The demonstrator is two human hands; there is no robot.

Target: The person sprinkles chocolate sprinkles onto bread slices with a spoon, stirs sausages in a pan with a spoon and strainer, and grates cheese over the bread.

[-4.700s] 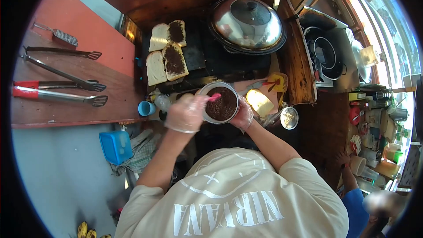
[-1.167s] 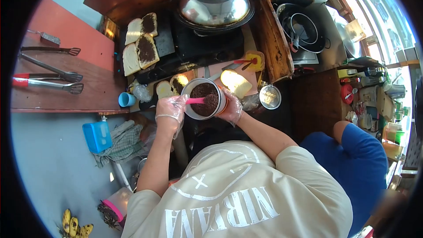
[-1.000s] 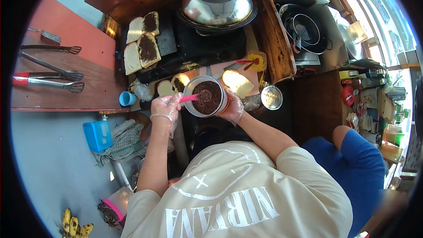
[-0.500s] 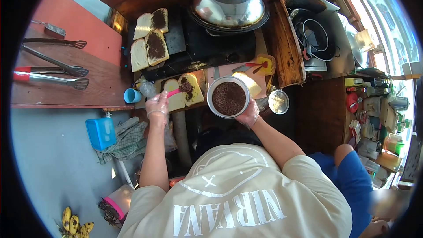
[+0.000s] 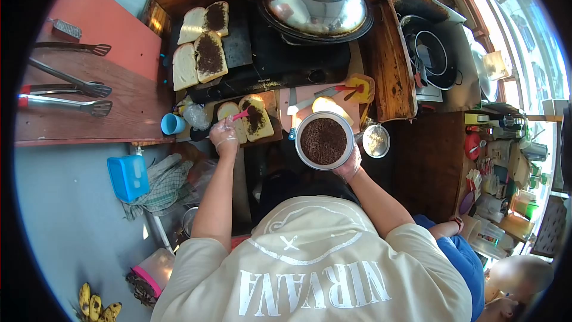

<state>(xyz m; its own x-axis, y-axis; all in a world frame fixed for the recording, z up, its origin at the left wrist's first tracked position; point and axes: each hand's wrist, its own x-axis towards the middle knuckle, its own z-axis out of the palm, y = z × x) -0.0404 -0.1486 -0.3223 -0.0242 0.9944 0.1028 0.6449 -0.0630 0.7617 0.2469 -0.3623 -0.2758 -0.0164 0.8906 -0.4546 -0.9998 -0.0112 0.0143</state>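
Note:
In a clear plastic glove, my left hand (image 5: 224, 135) is closed around a pink spoon (image 5: 241, 115). The spoon's tip is at the dark chocolate sprinkles on a bread slice (image 5: 263, 133), and a plain slice (image 5: 229, 111) lies beside it, partly covered by my hand. My right hand (image 5: 349, 167), also gloved, grips a round bowl (image 5: 298, 144) from its right side and below. Chocolate sprinkles (image 5: 323, 141) fill much of the bowl. Some of the right hand's fingers are hidden beneath it.
Behind, a black stove (image 5: 298, 65) carries a lidded pan (image 5: 319, 6) and more bread (image 5: 210, 56), some sprinkled. A knife (image 5: 292, 113), yellow spread container (image 5: 361, 90), small tin (image 5: 376, 141) and blue cup (image 5: 173, 124) stand nearby. Another person's arm (image 5: 448, 228) is at right.
My left hand has brought the spoon closer over the right slice, and the sprinkle patch there looks larger. The bowl sits farther right in view; the camera has shifted slightly.

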